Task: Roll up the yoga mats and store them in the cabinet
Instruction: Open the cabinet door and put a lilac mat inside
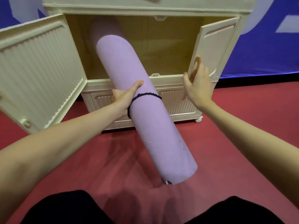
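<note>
A rolled purple yoga mat (145, 110) with a dark band (146, 94) round its middle slants in the air before the cream cabinet (145, 10); its far end points into the open upper compartment. My left hand (127, 92) grips the mat from the left, thumb on top, just above the band. My right hand (198, 85) is spread with straight fingers at the edge of the right door (216, 46), next to its handle (196, 66), holding nothing. Another purple roll (105, 28) stands at the back left of the compartment, partly hidden by the held mat.
The left door (40, 70) swings wide open toward me. Below the open compartment is a closed lower section (178, 101) on casters (199, 119). Red floor (97, 159) stretches before the cabinet; my dark-clad knees (64, 207) are at the bottom. A blue wall (267, 46) stands behind.
</note>
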`<state>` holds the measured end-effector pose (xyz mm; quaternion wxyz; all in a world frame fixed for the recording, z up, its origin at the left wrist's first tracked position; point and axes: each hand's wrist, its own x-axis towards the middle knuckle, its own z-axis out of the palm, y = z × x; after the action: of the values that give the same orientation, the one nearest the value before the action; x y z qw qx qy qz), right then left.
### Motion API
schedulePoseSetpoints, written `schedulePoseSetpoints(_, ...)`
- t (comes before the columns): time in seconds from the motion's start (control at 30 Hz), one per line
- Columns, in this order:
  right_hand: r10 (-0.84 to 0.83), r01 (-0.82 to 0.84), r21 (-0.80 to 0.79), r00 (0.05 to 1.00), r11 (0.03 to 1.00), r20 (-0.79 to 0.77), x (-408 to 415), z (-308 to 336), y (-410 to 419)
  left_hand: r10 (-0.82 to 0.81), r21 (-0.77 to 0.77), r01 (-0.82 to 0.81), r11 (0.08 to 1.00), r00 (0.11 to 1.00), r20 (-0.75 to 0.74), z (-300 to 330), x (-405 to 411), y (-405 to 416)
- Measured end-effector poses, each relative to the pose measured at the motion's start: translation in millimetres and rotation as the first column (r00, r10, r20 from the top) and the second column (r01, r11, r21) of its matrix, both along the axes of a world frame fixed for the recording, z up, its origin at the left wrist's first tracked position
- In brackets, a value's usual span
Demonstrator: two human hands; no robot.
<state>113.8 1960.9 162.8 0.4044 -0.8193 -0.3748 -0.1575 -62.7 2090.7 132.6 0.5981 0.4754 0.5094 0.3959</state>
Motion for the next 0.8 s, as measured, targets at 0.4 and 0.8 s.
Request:
schedulePoseSetpoints(0.4, -0.410, 0.455, 0.128, 0.872, 0.881, -0.268, 4.5, -25.8, -88.6, 0.135, -0.071, -0.127, 0.989, 0.984, 0.115, 9.7, 30.2, -34.9)
schedulePoseSetpoints(0.8, -0.510, 0.565, 0.190, 0.816, 0.803, -0.273, 13.9, -30.6, -105.0, 0.249, -0.205, -0.211, 0.956, 0.952, 0.180, 23.5, 47.6, -40.1)
